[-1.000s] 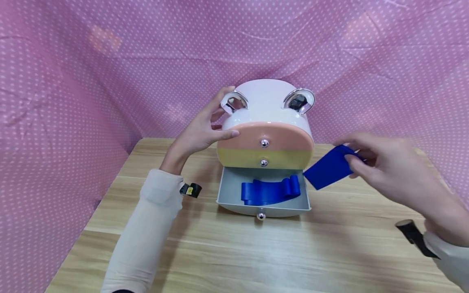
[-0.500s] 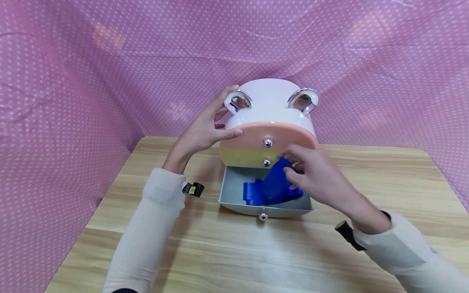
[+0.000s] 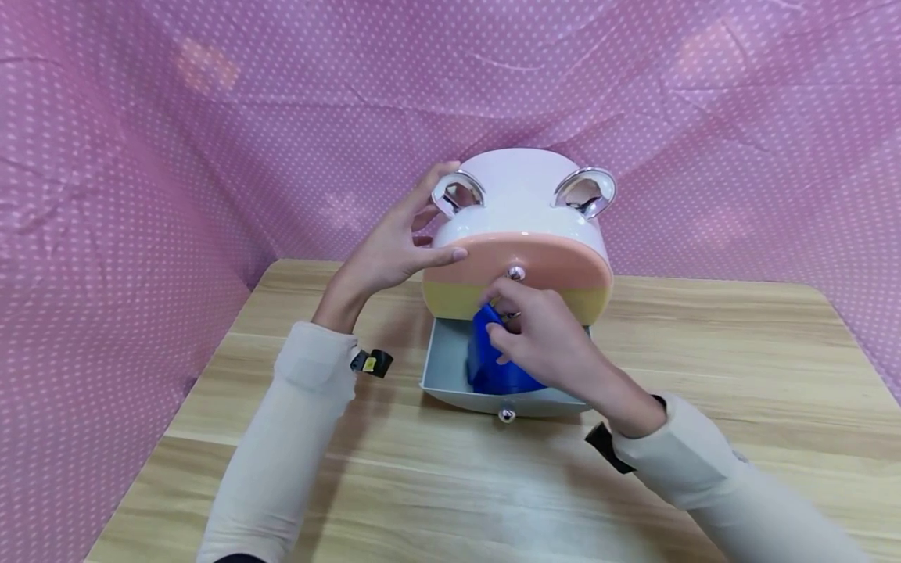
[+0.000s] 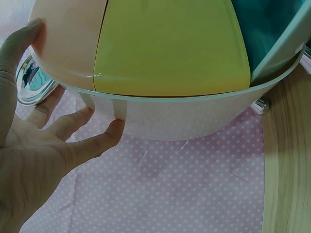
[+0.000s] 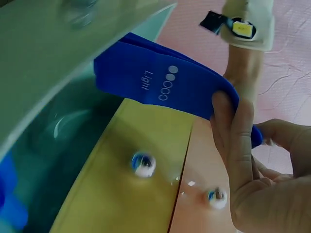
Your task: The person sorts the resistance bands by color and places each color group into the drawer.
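Note:
A white drawer box (image 3: 521,188) with a peach and a yellow drawer front stands on the table, its grey bottom drawer (image 3: 443,352) pulled out. My left hand (image 3: 385,244) holds the box's left side, thumb on the peach front; in the left wrist view its fingertips (image 4: 116,127) touch the side wall. Over the bottom drawer, my right hand (image 3: 552,336) pinches one end of a folded blue resistance band (image 5: 150,75) marked "Light". The band's other end hangs into the drawer. Another blue band (image 5: 10,194) lies inside, mostly hidden in the head view.
Two silver ear-shaped handles (image 3: 587,192) stick out of the box's top. A round silver knob (image 3: 507,415) is on the bottom drawer's front. Wooden table (image 3: 450,485) surface spreads around the box, and a pink dotted cloth (image 3: 338,94) hangs behind it.
My right hand has carried the folded band leftward from beside the box to over the open bottom drawer, lowering it in. My left hand has stayed on the box.

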A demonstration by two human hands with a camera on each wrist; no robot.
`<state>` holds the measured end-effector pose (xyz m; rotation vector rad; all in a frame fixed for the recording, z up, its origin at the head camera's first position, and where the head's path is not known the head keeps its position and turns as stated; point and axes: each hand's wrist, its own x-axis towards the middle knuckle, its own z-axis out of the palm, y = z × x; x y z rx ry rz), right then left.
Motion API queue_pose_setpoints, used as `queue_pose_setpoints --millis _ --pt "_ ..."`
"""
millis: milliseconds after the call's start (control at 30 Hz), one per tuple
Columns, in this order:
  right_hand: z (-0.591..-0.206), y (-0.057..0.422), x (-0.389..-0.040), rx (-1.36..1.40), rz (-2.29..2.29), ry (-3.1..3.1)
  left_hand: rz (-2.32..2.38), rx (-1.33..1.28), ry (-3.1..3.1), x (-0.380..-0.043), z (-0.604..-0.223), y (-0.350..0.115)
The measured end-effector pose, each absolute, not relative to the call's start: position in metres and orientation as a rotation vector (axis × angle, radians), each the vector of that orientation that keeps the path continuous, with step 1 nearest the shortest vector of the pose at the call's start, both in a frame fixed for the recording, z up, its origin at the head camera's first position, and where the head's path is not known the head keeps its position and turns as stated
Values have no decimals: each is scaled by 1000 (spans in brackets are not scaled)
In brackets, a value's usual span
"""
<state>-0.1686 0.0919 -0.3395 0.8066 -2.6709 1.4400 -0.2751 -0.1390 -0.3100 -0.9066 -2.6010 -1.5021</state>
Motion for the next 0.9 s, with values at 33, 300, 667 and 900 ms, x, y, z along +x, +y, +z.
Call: queue_pose_setpoints --millis 33,300,667,900 --pt "-340 89 -169 804 1476 -2663 -1500 -906 -2601 -275 -310 -139" --pt "-371 88 -175 672 1580 -2685 -1493 -902 -2600 -275 -311 -139" --pt "-396 100 -177 619 1509 -2672 -1487 -891 -2602 -273 -308 -138" --pt "-409 110 -173 561 1438 -2649 -1485 -896 -2600 -273 -309 -138"
